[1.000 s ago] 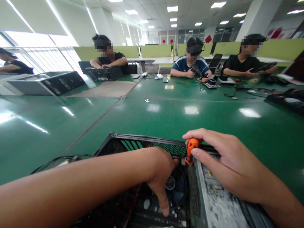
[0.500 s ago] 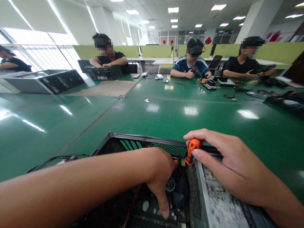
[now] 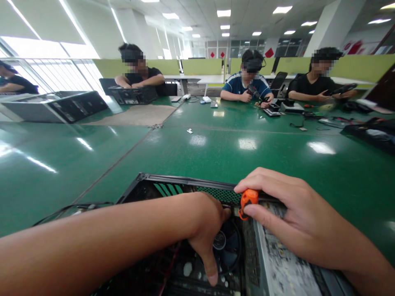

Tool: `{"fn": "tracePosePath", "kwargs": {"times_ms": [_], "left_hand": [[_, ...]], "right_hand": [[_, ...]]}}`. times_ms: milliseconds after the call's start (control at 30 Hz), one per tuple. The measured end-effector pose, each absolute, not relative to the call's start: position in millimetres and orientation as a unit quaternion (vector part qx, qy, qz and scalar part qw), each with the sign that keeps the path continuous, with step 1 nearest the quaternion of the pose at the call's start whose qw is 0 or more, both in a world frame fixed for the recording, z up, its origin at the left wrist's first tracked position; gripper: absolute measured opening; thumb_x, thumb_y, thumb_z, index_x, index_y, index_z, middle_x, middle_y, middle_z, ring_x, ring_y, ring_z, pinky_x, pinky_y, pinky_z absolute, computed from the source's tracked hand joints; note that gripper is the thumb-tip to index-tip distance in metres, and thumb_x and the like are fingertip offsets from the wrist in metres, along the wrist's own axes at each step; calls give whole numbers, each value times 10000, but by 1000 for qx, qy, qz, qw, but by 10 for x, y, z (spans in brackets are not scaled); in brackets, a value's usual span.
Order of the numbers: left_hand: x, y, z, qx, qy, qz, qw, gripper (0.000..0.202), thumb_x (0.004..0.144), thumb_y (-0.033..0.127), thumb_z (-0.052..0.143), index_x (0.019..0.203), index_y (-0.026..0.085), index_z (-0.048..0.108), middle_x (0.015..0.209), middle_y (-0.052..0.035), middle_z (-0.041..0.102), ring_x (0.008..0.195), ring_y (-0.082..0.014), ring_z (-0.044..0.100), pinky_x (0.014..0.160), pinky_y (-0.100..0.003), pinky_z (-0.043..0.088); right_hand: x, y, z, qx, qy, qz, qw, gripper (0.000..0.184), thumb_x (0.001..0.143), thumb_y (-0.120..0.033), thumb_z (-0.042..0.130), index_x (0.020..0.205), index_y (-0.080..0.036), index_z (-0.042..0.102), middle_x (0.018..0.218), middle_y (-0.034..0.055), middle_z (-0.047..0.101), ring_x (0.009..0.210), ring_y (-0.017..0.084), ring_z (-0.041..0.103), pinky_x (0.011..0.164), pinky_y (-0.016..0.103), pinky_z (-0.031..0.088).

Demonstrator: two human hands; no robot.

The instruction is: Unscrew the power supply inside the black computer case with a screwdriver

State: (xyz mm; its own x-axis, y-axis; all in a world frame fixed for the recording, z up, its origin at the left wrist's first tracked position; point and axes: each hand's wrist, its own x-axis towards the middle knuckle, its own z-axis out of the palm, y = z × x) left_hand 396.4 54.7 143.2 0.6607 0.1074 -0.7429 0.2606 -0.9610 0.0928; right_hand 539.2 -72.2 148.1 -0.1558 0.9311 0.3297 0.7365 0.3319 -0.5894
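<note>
My right hand (image 3: 286,205) grips the orange-and-black handle of a screwdriver (image 3: 249,198) between thumb and fingers. It is above the far edge of an open black computer case (image 3: 191,180), and the screwdriver's blade cannot be made out. My left hand (image 3: 206,230) reaches down inside the case, by a round black cooling fan (image 3: 227,250). Its thumb is stretched out along the fan's near left side, apart from the fingers, which lie toward the fan's far edge and are partly hidden. Right of the fan is a grey metal part (image 3: 277,255) with a worn, marked top.
Several people sit across the green table (image 3: 173,156), one handling a dark tool (image 3: 254,91). Another computer case (image 3: 61,107) lies at the far left beside a brown mat (image 3: 132,115). Cables (image 3: 74,207) run left of my case; a dark tray (image 3: 370,133) stands far right.
The screwdriver handle has tilted and shifted slightly left and down with my right hand's fingers. My left hand stays nearly in place beside the fan.
</note>
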Motion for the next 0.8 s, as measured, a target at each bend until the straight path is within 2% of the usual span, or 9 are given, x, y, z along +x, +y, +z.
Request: {"fn": "tracePosePath", "kwargs": {"times_ms": [133, 200, 300, 367, 433, 567, 700, 800], "left_hand": [[3931, 544, 1449, 920, 96, -370, 88, 1258, 422, 457, 846, 1500, 89, 312, 1563, -226, 283, 1464, -401, 225, 1205, -499, 144], [3920, 553, 1441, 920, 85, -372, 86, 1263, 393, 413, 858, 1498, 115, 323, 1570, -208, 282, 1465, -397, 227, 1204, -496, 155], [3921, 571, 1427, 910, 71, -397, 90, 1312, 405, 333, 857, 1534, 130, 220, 1587, -192, 251, 1450, -370, 286, 1197, -442, 220], [3927, 581, 1424, 902, 68, -413, 101, 1318, 429, 306, 849, 1546, 137, 169, 1564, -192, 315, 1406, -355, 381, 1170, -419, 292], [3933, 588, 1425, 899, 67, -419, 111, 1276, 445, 297, 841, 1541, 171, 199, 1520, -174, 409, 1350, -344, 464, 1138, -413, 347], [3929, 607, 1410, 898, 69, -413, 132, 1179, 446, 296, 834, 1501, 227, 313, 1525, -143, 413, 1343, -341, 474, 1123, -408, 366], [3896, 635, 1338, 906, 84, -385, 152, 1208, 371, 337, 850, 1476, 251, 371, 1450, -114, 519, 1298, -348, 519, 1103, -407, 386], [3880, 656, 1302, 911, 89, -365, 169, 1251, 335, 382, 853, 1480, 222, 374, 1399, -125, 566, 1233, -356, 571, 1060, -402, 427]], "right_hand": [[5382, -731, 1439, -553, -753, 148, 325, 371, 990, -134, 435, 1326, -284, 481, 1267, 40, 627, 1159, 182, 584, 964, 324, 457], [5376, -733, 1429, -564, -744, 147, 328, 366, 985, -123, 445, 1308, -292, 474, 1253, 24, 630, 1144, 168, 589, 959, 307, 451], [5371, -742, 1437, -570, -736, 150, 333, 275, 961, -144, 508, 1200, -281, 516, 1121, 11, 657, 1014, 162, 626, 860, 283, 478], [5369, -752, 1449, -568, -737, 149, 336, 226, 931, -179, 581, 1132, -269, 533, 1047, 4, 664, 933, 162, 634, 800, 278, 481], [5369, -758, 1460, -564, -739, 145, 340, 211, 894, -215, 651, 1069, -261, 541, 979, -7, 662, 859, 157, 630, 752, 275, 474], [5377, -755, 1471, -556, -745, 140, 341, 226, 861, -231, 702, 1025, -253, 549, 913, -19, 656, 794, 148, 620, 711, 270, 466], [5353, -831, 1503, -541, -756, 143, 339, 212, 895, -209, 638, 1090, -261, 572, 976, 5, 682, 860, 162, 648, 746, 277, 504], [5282, -961, 1542, -550, -751, 132, 341, 262, 926, -236, 578, 1178, -307, 590, 1112, 39, 711, 995, 220, 686, 805, 324, 565]]}}
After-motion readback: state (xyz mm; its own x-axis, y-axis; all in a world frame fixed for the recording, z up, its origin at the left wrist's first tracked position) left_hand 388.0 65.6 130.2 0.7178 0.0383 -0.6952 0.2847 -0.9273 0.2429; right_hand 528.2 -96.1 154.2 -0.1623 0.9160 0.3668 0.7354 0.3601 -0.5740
